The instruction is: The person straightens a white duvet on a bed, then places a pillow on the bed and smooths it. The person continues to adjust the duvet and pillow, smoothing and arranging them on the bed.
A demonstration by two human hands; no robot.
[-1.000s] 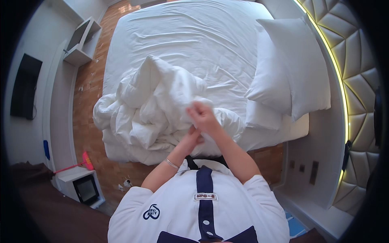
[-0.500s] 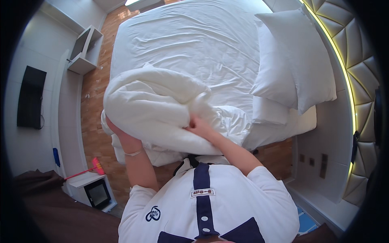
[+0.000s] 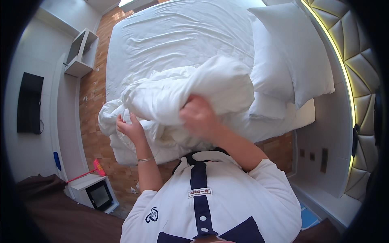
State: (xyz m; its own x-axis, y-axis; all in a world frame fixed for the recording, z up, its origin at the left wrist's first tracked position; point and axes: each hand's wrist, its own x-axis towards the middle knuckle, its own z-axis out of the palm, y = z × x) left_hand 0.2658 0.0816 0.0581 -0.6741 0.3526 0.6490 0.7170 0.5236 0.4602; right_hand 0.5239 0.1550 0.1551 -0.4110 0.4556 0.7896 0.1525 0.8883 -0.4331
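A bunched white duvet (image 3: 162, 97) lies across the near half of the bed, one thick fold bulging up toward the pillows. My right hand (image 3: 199, 115), smeared by motion, is closed on the near edge of that fold. By the duvet's left part is my left hand (image 3: 130, 127), its fingers apart and curved, with nothing visible in them. Beneath the duvet a wrinkled white fitted sheet (image 3: 162, 40) covers the mattress. Some of the bedding at the near edge is hidden behind my right forearm.
White pillows (image 3: 279, 52) are stacked at the right, before a padded headboard (image 3: 352, 60) with a light strip. To the left are a wooden floor (image 3: 91, 105) with white scraps, a white cabinet (image 3: 81, 186), a pink broom (image 3: 98, 167) and a wall-mounted black screen (image 3: 30, 103).
The duvet's thick bulge has swung from the left to the right, toward the pillows. My left hand has come out from under it and opened; my right hand has moved slightly up with the fold.
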